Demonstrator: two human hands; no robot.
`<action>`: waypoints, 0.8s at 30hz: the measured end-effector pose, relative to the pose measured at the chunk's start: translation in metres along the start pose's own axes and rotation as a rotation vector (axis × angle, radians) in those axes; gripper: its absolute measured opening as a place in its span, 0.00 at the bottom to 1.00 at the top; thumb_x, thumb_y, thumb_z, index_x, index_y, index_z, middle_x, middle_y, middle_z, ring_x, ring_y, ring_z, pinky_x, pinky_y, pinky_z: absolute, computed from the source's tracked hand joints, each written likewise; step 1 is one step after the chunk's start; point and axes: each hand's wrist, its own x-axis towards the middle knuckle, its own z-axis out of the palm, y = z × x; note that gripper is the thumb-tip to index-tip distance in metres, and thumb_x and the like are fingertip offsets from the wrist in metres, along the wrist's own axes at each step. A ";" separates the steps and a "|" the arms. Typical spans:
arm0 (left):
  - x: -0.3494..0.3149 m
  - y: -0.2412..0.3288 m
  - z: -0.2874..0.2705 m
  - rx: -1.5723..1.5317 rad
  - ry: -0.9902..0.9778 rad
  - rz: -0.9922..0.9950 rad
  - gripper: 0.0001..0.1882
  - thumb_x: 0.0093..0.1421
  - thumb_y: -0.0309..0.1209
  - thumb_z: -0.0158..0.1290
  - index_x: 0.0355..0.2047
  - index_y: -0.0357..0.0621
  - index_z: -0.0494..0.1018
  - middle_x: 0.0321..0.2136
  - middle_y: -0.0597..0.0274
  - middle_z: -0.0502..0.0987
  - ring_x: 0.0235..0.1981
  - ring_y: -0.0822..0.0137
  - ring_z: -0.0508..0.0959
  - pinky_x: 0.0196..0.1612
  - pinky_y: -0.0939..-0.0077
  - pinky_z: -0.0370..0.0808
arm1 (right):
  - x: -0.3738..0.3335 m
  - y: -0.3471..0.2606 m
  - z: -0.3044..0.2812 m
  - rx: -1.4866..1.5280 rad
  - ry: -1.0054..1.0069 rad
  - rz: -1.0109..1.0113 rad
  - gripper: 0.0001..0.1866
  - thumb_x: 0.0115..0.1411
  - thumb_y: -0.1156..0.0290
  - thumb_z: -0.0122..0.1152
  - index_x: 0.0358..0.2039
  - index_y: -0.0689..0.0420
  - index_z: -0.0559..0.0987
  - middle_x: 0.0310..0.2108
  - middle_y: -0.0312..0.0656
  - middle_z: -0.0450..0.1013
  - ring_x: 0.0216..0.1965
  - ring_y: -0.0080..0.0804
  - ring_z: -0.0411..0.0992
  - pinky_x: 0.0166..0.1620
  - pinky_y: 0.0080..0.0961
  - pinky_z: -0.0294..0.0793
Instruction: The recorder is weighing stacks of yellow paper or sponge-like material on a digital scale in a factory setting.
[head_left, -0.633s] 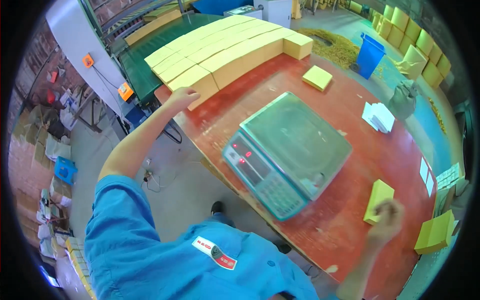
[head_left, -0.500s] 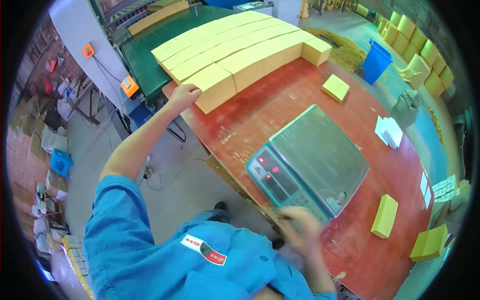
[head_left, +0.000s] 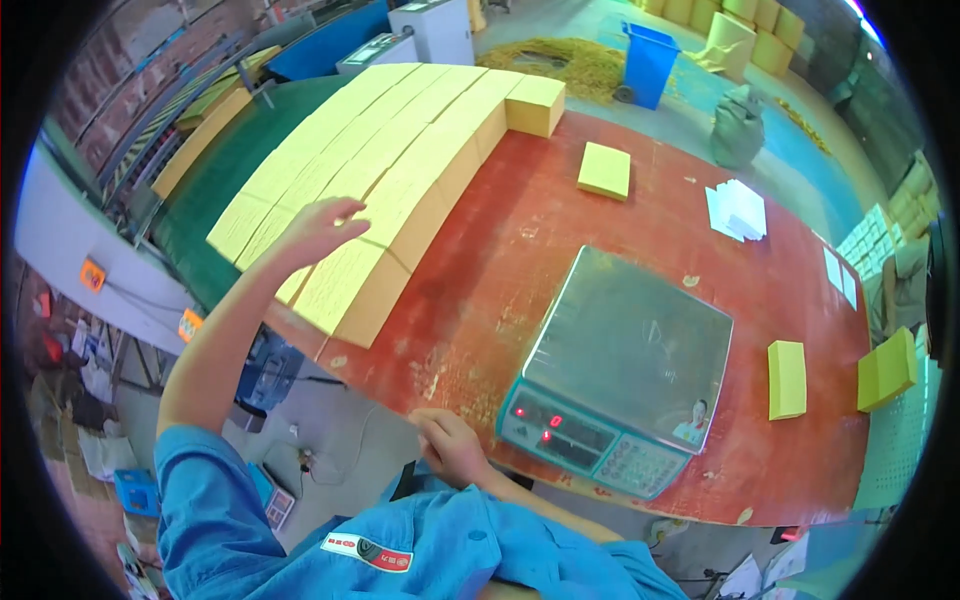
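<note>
My left hand (head_left: 325,232) is over the near end of long rows of stacked yellow paper (head_left: 400,160), with its thumb and fingers apart and nothing visible between them. Whether it touches the top sheets is unclear. Near the table's front edge is my right hand (head_left: 452,445), its fingers curled together; what they hold, if anything, is hidden. To the right of that hand stands a teal digital scale (head_left: 630,350) with a bare metal pan and lit red digits. A small yellow paper stack (head_left: 604,171) lies beyond the scale, another (head_left: 787,380) to its right.
The red tabletop (head_left: 480,290) carries white slips (head_left: 738,210) at the far right. A yellow block (head_left: 887,370) stands by the right edge. Left of the rows runs a green conveyor belt (head_left: 205,180). A blue wheeled bin (head_left: 650,65) and a grey-green sack (head_left: 738,125) stand on the floor beyond.
My view has turned toward the right. My left hand has come over the paper rows from their near corner. My right hand has moved left, away from the scale's keypad side.
</note>
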 end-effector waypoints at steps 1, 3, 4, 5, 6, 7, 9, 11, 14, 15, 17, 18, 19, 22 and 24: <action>0.036 0.006 0.007 0.030 0.001 0.063 0.28 0.60 0.49 0.53 0.51 0.39 0.73 0.46 0.48 0.77 0.48 0.55 0.75 0.51 0.63 0.71 | 0.003 0.007 -0.002 -0.095 0.083 0.007 0.21 0.53 0.78 0.58 0.49 0.58 0.72 0.48 0.50 0.72 0.50 0.49 0.71 0.52 0.38 0.73; 0.111 0.011 0.021 0.068 0.011 0.171 0.32 0.61 0.53 0.50 0.54 0.40 0.71 0.52 0.46 0.73 0.56 0.51 0.71 0.58 0.60 0.66 | 0.003 0.017 0.009 -0.199 0.188 0.033 0.20 0.53 0.77 0.59 0.49 0.57 0.73 0.49 0.49 0.71 0.51 0.49 0.71 0.52 0.38 0.73; 0.151 0.011 0.032 0.073 0.020 0.215 0.33 0.61 0.55 0.49 0.56 0.40 0.69 0.54 0.45 0.72 0.58 0.50 0.69 0.60 0.60 0.64 | -0.004 0.021 0.022 -0.189 0.206 0.027 0.21 0.53 0.76 0.60 0.50 0.57 0.73 0.50 0.49 0.71 0.53 0.50 0.70 0.54 0.39 0.72; 0.196 0.019 0.049 0.035 0.039 0.243 0.34 0.62 0.56 0.46 0.56 0.40 0.69 0.54 0.46 0.71 0.58 0.50 0.68 0.60 0.61 0.63 | -0.005 0.031 0.025 -0.192 0.228 0.020 0.22 0.53 0.76 0.61 0.50 0.57 0.73 0.51 0.49 0.70 0.54 0.51 0.69 0.55 0.40 0.71; 0.237 0.022 0.066 -0.005 0.064 0.259 0.34 0.63 0.57 0.44 0.57 0.40 0.68 0.55 0.46 0.71 0.58 0.50 0.68 0.61 0.61 0.63 | 0.000 0.024 0.015 -0.157 0.164 0.135 0.22 0.54 0.74 0.61 0.51 0.57 0.72 0.53 0.50 0.68 0.56 0.51 0.67 0.57 0.40 0.69; 0.283 0.021 0.090 -0.031 0.096 0.300 0.34 0.64 0.57 0.42 0.58 0.42 0.67 0.55 0.46 0.70 0.59 0.50 0.67 0.61 0.59 0.62 | 0.004 0.009 0.003 -0.119 0.098 0.251 0.23 0.55 0.73 0.61 0.53 0.56 0.72 0.55 0.50 0.67 0.58 0.52 0.65 0.59 0.40 0.67; 0.364 0.040 0.130 -0.090 0.098 0.372 0.34 0.65 0.57 0.40 0.59 0.43 0.66 0.56 0.46 0.70 0.60 0.50 0.66 0.62 0.57 0.61 | -0.004 0.000 0.004 -0.080 0.166 0.397 0.23 0.56 0.71 0.60 0.54 0.57 0.72 0.56 0.51 0.66 0.60 0.52 0.63 0.61 0.41 0.66; 0.421 0.062 0.164 0.145 0.130 0.257 0.34 0.65 0.56 0.38 0.63 0.47 0.61 0.60 0.47 0.65 0.63 0.51 0.62 0.63 0.50 0.58 | 0.000 0.002 0.010 -0.023 0.248 0.554 0.23 0.57 0.70 0.58 0.54 0.57 0.71 0.58 0.51 0.65 0.61 0.52 0.62 0.62 0.41 0.64; 0.498 0.075 0.196 0.294 0.249 0.264 0.37 0.64 0.60 0.37 0.66 0.52 0.56 0.65 0.48 0.57 0.68 0.51 0.54 0.66 0.43 0.51 | 0.005 0.007 0.013 -0.077 0.309 0.634 0.22 0.57 0.71 0.58 0.54 0.57 0.72 0.57 0.51 0.66 0.61 0.52 0.62 0.62 0.40 0.64; 0.519 0.079 0.205 0.354 0.281 0.262 0.38 0.63 0.61 0.37 0.66 0.53 0.56 0.66 0.48 0.56 0.69 0.52 0.51 0.67 0.45 0.48 | 0.005 0.009 0.013 -0.098 0.324 0.658 0.22 0.57 0.71 0.58 0.53 0.57 0.73 0.57 0.50 0.66 0.61 0.52 0.62 0.61 0.40 0.65; 0.553 0.081 0.218 0.459 0.337 0.299 0.42 0.60 0.66 0.38 0.67 0.56 0.56 0.67 0.48 0.53 0.70 0.51 0.48 0.68 0.44 0.44 | 0.008 0.013 0.013 -0.132 0.354 0.713 0.21 0.57 0.71 0.58 0.53 0.57 0.73 0.57 0.50 0.66 0.60 0.51 0.63 0.61 0.40 0.65; 0.564 0.083 0.224 0.494 0.327 0.306 0.43 0.58 0.68 0.38 0.67 0.58 0.56 0.68 0.48 0.52 0.70 0.51 0.48 0.67 0.41 0.42 | 0.009 0.014 0.013 -0.148 0.364 0.743 0.21 0.57 0.71 0.58 0.52 0.57 0.73 0.56 0.50 0.67 0.60 0.51 0.63 0.61 0.39 0.65; 0.566 0.087 0.227 0.618 0.243 0.274 0.45 0.58 0.71 0.33 0.68 0.63 0.51 0.69 0.52 0.50 0.70 0.54 0.47 0.68 0.43 0.43 | 0.009 0.016 0.013 -0.161 0.369 0.774 0.21 0.57 0.72 0.58 0.52 0.57 0.74 0.56 0.49 0.67 0.60 0.51 0.63 0.61 0.39 0.65; 0.581 0.078 0.236 0.489 0.069 0.263 0.45 0.58 0.72 0.32 0.69 0.61 0.50 0.68 0.49 0.51 0.70 0.53 0.48 0.68 0.43 0.43 | 0.011 0.016 0.012 -0.169 0.357 0.814 0.20 0.57 0.72 0.58 0.51 0.57 0.75 0.56 0.49 0.68 0.60 0.50 0.64 0.60 0.38 0.66; 0.576 0.097 0.232 0.480 -0.044 0.291 0.47 0.58 0.72 0.32 0.69 0.58 0.49 0.68 0.47 0.51 0.69 0.51 0.50 0.68 0.43 0.43 | 0.012 0.012 0.013 -0.161 0.346 0.832 0.19 0.57 0.72 0.58 0.51 0.57 0.75 0.55 0.48 0.68 0.59 0.50 0.64 0.60 0.38 0.66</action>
